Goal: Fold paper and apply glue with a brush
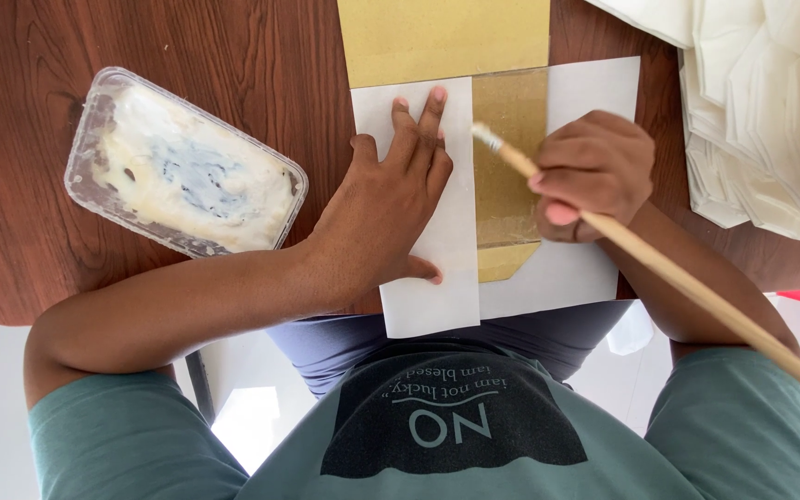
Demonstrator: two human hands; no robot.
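**Brush on paper fold, left hand pinning the sheet**

Left hand (391, 208) lies flat, fingers spread, palm down on the folded white paper sheet (428, 278); it grips nothing, just presses. Right hand (590, 176) is closed around a long wooden brush (678, 278), held near the front end like a pencil. The pale bristle tip (486, 136) sits over the tan cardboard strip (509, 167) showing between the 2 white flaps. Hands are apart, the strip between them.

The paper sits at the near edge of the dark wood-grain table (141, 37), partly overhanging toward the person's lap. Judged: thin, light, limp, slides easily on the smooth top, creases fast, so a flat palm is the right hold rather than a pinch. The cardboard strip looks glossy, possibly wet with paste; judged tacky, best not touched there. The brush is light and stiff, handle round and slim, running back past the right shoulder.

Left of the hands, well apart: 1 clear rectangular plastic tub (182, 162) with rounded corners, holding whitish, smeared paste. A plain tan card (442, 37) lies beyond the sheet. Top right: a stack of folded white paper pieces (761, 120), edges fanned.
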